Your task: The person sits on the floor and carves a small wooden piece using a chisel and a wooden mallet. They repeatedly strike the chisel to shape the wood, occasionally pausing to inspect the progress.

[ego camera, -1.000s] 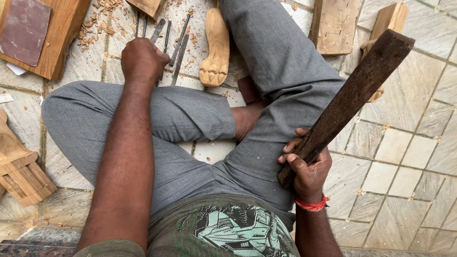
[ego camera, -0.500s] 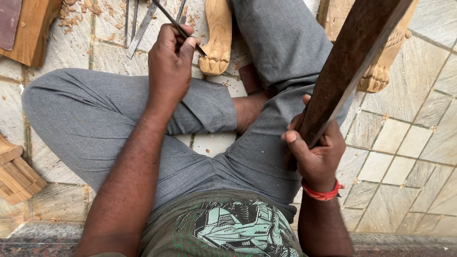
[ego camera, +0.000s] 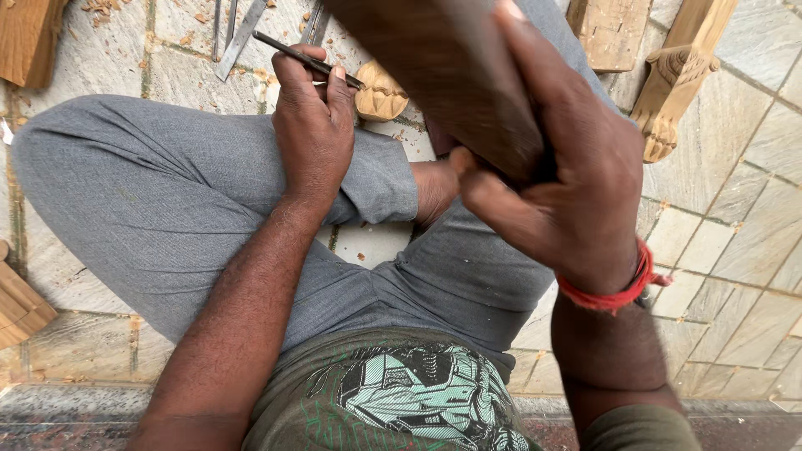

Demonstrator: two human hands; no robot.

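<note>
The left hand (ego camera: pixel 313 125) pinches a thin metal chisel (ego camera: pixel 305 58) above the knee; the right hand (ego camera: pixel 555 179) grips a dark wooden block (ego camera: pixel 443 67), raised over the lap; carving seems not yet begun; other chisels (ego camera: pixel 238 29) lie on the floor.

Left hand (ego camera: pixel 313 125) pinches a thin chisel (ego camera: pixel 305 58), spare chisels (ego camera: pixel 238 33) just beyond its fingertips; right hand's (ego camera: pixel 560 184) fingers wrap the wooden mallet (ego camera: pixel 443 75), carved leg (ego camera: pixel 672 79) beyond them.
</note>
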